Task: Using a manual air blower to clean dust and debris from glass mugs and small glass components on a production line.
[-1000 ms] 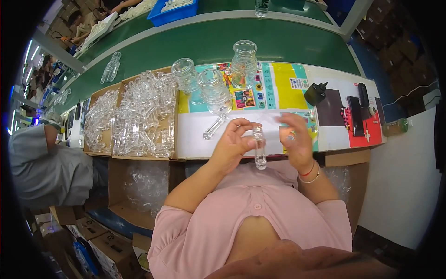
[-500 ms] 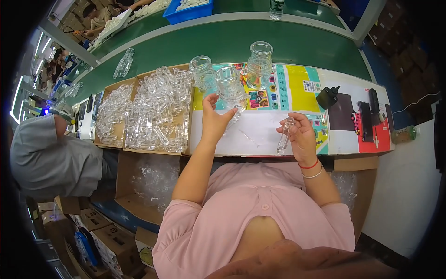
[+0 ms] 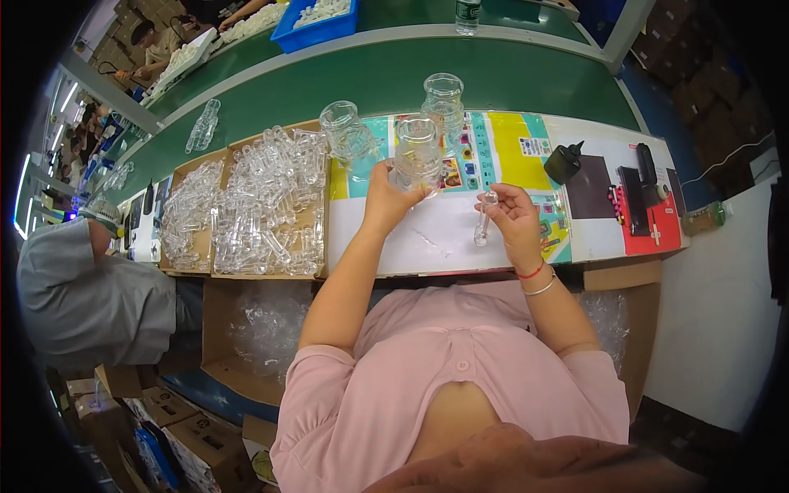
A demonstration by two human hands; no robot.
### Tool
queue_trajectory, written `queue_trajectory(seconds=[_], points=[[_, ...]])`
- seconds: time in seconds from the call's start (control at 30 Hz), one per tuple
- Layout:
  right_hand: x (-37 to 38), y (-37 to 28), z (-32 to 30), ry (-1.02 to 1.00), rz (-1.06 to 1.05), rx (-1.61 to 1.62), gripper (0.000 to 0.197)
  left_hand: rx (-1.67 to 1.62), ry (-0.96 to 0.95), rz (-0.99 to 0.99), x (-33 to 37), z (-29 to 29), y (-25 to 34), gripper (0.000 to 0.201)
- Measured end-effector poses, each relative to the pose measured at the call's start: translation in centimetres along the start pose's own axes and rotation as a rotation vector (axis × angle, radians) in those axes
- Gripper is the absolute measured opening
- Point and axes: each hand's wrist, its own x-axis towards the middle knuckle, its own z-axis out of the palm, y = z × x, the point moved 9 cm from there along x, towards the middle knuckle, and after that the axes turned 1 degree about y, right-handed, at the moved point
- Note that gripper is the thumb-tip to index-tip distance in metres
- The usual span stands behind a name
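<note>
My left hand [image 3: 389, 200] is closed around the lower part of a clear, ringed, jar-like plastic piece [image 3: 417, 152], thumb in front and fingers partly hidden behind it. In my right hand [image 3: 516, 223], a small clear plastic piece with a rounded, knobbed end [image 3: 482, 222] hangs from thumb and fingers, above the white part of the work surface [image 3: 378, 242]. Two similar clear jar-like pieces stand farther back, one at the left [image 3: 347, 135] and one at the right [image 3: 444, 107].
Left of me, cardboard trays [image 3: 321, 226] hold heaps of small clear parts [image 3: 271, 197]. A black dropper bottle [image 3: 564, 163] and a black phone-like slab [image 3: 634, 201] lie to the right. A blue bin [image 3: 316, 34] is at the back; a person in grey [image 3: 99, 292] sits left.
My left hand has gone from loosely spread beside the jar-like piece to closed around it. The right hand, still holding the small piece, has come slightly left and up.
</note>
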Motion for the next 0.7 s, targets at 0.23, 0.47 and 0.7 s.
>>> queue_trajectory(seconds=[0.23,0.47,0.7], points=[[0.8,0.3,-0.5,0.028,-0.028,-0.02,0.031,-0.22,-0.147,0.07,0.6,1.8,0.8,0.08],[0.7,-2.5,-1.4,0.096,-0.17,0.08,0.032,-0.287,-0.09,0.348,-2.1,0.7,6.2,0.083],[-2.0,-7.3,1.4,-0.032,-0.244,0.142,0.048,-0.981,-0.337,0.262,-9.1,-1.8,11.1,0.103]])
